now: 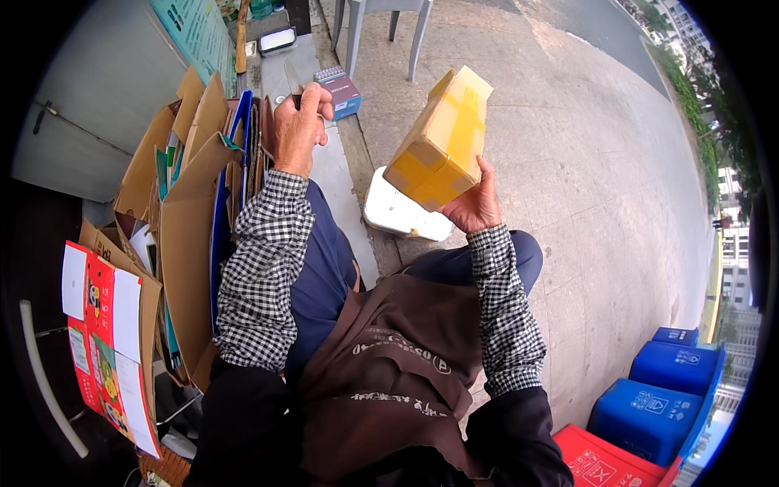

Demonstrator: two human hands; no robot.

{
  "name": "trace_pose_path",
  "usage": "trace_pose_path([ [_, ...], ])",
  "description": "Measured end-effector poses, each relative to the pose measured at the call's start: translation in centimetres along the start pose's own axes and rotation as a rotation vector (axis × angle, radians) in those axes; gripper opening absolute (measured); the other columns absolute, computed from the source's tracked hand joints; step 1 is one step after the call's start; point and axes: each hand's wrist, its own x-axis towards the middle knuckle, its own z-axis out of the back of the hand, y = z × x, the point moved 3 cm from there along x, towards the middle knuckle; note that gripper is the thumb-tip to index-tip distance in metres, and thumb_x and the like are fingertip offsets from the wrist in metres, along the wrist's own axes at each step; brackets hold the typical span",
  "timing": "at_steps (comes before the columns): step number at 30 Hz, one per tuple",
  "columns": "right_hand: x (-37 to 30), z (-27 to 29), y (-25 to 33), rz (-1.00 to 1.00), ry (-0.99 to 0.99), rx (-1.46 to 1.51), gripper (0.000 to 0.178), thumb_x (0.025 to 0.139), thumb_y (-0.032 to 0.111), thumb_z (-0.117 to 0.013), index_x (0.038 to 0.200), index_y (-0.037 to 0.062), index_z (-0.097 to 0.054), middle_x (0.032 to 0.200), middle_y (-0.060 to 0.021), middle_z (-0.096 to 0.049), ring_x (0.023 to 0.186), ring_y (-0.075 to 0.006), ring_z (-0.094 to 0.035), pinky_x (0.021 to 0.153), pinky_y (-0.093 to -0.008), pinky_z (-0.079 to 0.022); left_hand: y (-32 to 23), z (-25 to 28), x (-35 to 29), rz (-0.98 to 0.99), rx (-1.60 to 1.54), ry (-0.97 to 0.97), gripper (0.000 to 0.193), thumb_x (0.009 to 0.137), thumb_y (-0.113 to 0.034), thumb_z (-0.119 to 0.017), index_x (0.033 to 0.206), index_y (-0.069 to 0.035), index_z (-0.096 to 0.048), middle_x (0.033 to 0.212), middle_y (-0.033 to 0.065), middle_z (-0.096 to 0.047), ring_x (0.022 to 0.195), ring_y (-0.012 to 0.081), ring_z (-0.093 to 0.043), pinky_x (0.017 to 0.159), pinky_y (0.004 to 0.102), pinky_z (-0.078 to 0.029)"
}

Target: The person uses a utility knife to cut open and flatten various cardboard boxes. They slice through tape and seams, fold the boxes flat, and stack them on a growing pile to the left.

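My left hand (299, 126) is closed around the dark handle of a knife (290, 75), whose thin blade points up and away from me. In my right hand (479, 201) is a small cardboard box (442, 134) wrapped in yellow tape, held tilted in the air from its lower near corner. A flap stands up at the box's far end. Below the box lies a white foam lid or tray (395, 209) on the ground, partly hidden by it. Just past my left hand sits a small printed carton (338, 91) in dark red and blue.
Flattened cardboard (188, 235) stands stacked at my left, with a red printed carton (105, 341) in front. A grey plastic stool (383, 6) is at the far side. Blue bins (645, 414) and a red bin (604, 456) line the lower right. A brown apron (389, 365) covers my lap.
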Motion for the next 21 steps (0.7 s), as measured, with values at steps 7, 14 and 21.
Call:
trace_pose_path([
  [7,-10.6,-2.3,4.7,0.465,-0.184,-0.287,0.082,0.096,0.055,-0.059,0.155,0.0094,-0.026,0.152,-0.0135,-0.044,0.136,-0.0315,-0.049,0.106,-0.0542,-0.045,4.5,-7.0,-7.6,-0.191,0.144,0.220,0.039,0.100,-0.043,-0.062,0.102,-0.004,-0.066,0.082,0.0026,-0.065,0.070,0.0108,-0.059,0.061,0.0273,-0.049],
  [14,-21.7,-2.9,-1.2,0.839,-0.509,-0.384,0.086,0.096,0.059,-0.056,0.156,0.0053,-0.025,0.154,-0.0134,-0.043,0.139,-0.0276,-0.046,0.113,-0.0461,-0.041,-2.0,-17.2,-18.7,-0.502,0.187,0.487,0.052,0.092,-0.045,-0.072,0.116,0.001,-0.064,0.108,0.0137,-0.070,0.090,0.0244,-0.069,0.074,0.0351,-0.053],
  [21,-26.8,-3.9,-9.3,0.047,-0.501,-0.772,0.061,0.104,0.036,-0.053,0.151,0.0019,-0.035,0.135,-0.0183,-0.060,0.122,-0.0286,-0.061,0.104,-0.0428,-0.047,3.0,-17.7,-19.1,-0.392,0.359,0.756,0.045,0.088,-0.041,-0.072,0.113,-0.003,-0.069,0.099,0.0158,-0.072,0.089,0.0334,-0.070,0.077,0.0412,-0.055],
])
